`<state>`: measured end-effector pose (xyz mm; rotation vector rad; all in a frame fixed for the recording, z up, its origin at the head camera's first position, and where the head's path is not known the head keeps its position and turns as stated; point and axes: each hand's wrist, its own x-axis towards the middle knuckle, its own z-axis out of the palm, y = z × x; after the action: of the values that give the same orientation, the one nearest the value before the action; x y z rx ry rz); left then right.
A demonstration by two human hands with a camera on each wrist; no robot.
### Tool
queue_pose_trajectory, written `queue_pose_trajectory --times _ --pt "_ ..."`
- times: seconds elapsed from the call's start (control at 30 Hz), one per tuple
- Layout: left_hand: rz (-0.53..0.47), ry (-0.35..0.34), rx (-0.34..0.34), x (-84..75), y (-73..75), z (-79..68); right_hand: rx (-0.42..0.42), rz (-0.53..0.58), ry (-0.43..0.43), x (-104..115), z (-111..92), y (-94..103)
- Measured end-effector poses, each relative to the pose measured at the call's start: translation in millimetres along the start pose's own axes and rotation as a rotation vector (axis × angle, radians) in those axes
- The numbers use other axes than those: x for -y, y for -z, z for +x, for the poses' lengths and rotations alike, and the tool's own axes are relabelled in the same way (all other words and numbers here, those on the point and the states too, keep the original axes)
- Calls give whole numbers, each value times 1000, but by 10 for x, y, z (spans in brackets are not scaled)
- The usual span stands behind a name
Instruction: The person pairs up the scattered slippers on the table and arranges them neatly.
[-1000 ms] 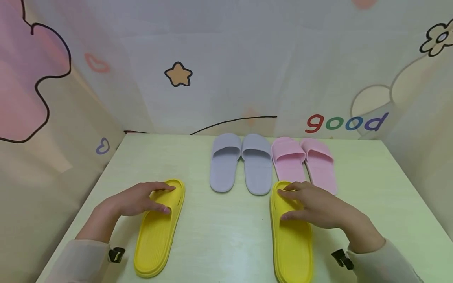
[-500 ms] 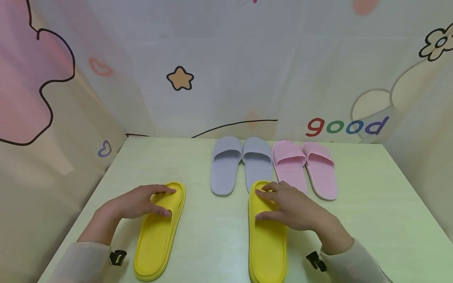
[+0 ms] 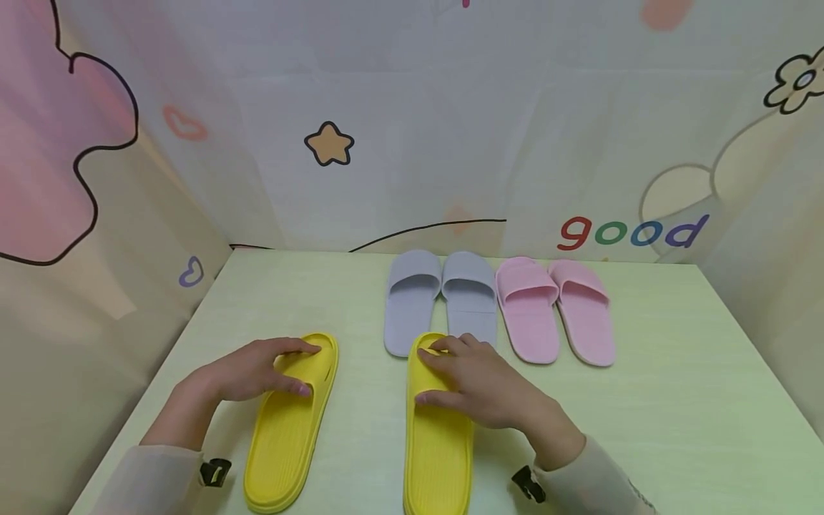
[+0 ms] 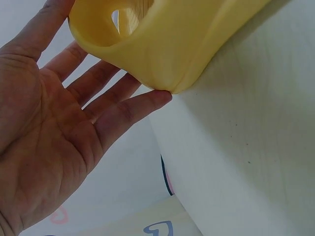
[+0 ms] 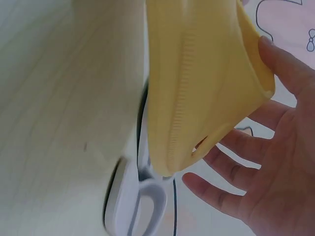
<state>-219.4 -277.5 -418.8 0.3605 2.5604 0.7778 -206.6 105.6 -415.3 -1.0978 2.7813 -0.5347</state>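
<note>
Two yellow slippers lie toe-away on the near part of the table, a bare strip between them. On the left one, my left hand grips the strap, thumb at its opening and fingers over the toe; the left wrist view shows this slipper with a fingertip at its toe end. My right hand holds the right yellow slipper the same way, thumb hooked at the strap edge. In the right wrist view the thumb touches the strap of this slipper, and the other fingers reach behind it.
Lavender slippers stand side by side at the table's back edge, their heels partly hidden by the right yellow slipper and hand. Right of them is a pink pair. A printed curtain closes off the back and sides of the table.
My right hand has moved left with its yellow slipper, from in front of the pink pair to in front of the lavender pair. The left hand and its slipper have stayed put.
</note>
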Motion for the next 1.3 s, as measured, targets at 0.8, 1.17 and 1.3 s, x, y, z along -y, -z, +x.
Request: queue_pose_trajectory --times 0.8,1.17,1.3 --pt "-29 -50 -32 55 -67 -63 65 -80 35 535 578 -330" --pt "-18 -93 -40 95 -80 -71 119 -110 23 644 805 -449" --pt "-12 -88 -34 98 -80 -77 141 -106 13 657 852 -492"
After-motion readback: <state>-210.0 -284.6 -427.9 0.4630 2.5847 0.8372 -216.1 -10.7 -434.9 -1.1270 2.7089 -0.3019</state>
